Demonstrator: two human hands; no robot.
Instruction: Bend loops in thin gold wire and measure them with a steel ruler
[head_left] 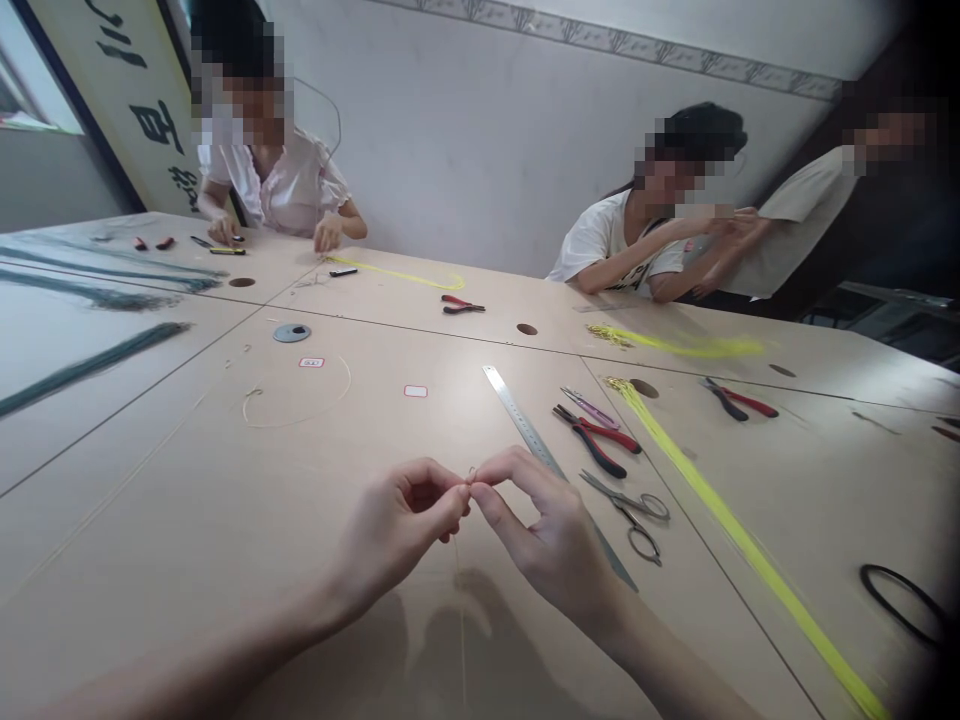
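Note:
My left hand (405, 520) and my right hand (551, 530) meet fingertip to fingertip above the table, both pinched closed. Between them is the end of a thin pale cord (461, 640), which hangs down toward me. A tiny loop (472, 472) pokes up at the fingertips; its details are too small to make out. Just beyond and beside my right hand lies a steel ruler (517, 412), partly hidden by that hand. To its right are red-and-black pliers (596, 440), pink-handled tweezers (592, 408) and metal scissors (634, 512).
A long yellow cord bundle (720, 510) runs down the right side, near a black ring (904, 600) and more pliers (739, 400). Loose pale cord (296, 425) curls at left. Green cord bundles (97, 365) lie further left. Several people sit or stand across the table.

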